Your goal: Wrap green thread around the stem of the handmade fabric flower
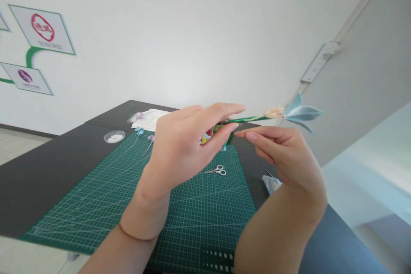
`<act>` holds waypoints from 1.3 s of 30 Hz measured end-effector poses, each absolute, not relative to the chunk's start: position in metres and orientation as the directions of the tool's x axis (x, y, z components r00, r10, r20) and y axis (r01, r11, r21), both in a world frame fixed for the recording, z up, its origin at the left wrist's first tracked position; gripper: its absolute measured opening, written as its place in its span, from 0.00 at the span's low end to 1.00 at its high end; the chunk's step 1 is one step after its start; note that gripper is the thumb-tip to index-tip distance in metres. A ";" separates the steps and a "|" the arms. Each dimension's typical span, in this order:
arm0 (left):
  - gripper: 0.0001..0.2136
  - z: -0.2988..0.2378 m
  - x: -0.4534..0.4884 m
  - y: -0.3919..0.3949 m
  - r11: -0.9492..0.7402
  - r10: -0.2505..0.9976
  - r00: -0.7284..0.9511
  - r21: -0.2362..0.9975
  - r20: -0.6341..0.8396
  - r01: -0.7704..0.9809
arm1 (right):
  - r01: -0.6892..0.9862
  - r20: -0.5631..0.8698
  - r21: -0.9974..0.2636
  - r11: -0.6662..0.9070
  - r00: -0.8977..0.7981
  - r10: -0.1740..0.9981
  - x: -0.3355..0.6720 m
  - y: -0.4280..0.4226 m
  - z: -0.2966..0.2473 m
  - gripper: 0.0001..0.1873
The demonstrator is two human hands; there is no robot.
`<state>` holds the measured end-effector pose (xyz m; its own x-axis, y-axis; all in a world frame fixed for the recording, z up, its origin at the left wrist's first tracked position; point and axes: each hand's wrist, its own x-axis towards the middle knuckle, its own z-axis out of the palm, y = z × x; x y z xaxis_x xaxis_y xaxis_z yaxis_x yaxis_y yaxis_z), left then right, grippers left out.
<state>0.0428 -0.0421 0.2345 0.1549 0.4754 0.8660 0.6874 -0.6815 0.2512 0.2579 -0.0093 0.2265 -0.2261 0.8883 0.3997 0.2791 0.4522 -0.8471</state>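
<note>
An artificial flower [303, 112] with pale blue petals and a cream base points to the right in mid-air above the mat. Its thin green-wrapped stem [250, 119] runs back into my left hand [186, 141], pinched between thumb and fingers. Just below the stem, my right hand [282, 150] is closed in a pinch, thumb against forefinger. Whatever its fingertips grip is too small to make out. Some green material shows between the two hands, partly hidden by my left fingers.
A green cutting mat [205, 214] covers much of the dark table [41, 184]. On it lie white-handled scissors [219, 170] and a small blue flower [139, 131]. A round clear dish [114, 137] sits at the left, and a plastic box [271, 184] at the right edge.
</note>
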 end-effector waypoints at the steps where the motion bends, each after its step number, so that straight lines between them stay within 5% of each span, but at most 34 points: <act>1: 0.11 0.234 0.044 -0.040 -0.670 0.488 0.125 0.279 0.864 0.688 | 0.295 0.399 -0.841 0.454 -0.228 0.888 0.257 -0.011 0.228 0.13; 8: 0.09 0.233 0.047 -0.023 -0.654 0.548 0.024 0.410 0.836 0.636 | 0.504 0.323 -0.747 0.434 -0.295 0.899 0.259 -0.015 0.230 0.14; 19: 0.10 0.231 0.047 -0.016 -0.630 0.601 -0.024 0.492 0.799 0.600 | 0.543 0.160 -0.690 0.479 -0.530 0.833 0.266 -0.036 0.226 0.17; 30: 0.09 0.228 0.038 -0.004 -0.588 0.731 0.150 0.503 0.666 0.634 | 0.308 0.506 -0.642 0.702 -0.517 0.690 0.269 -0.057 0.244 0.05; 39: 0.08 0.230 0.043 -0.018 -0.614 0.755 0.430 0.303 0.496 0.729 | 0.158 0.774 -0.598 0.786 -0.142 0.617 0.271 -0.051 0.224 0.08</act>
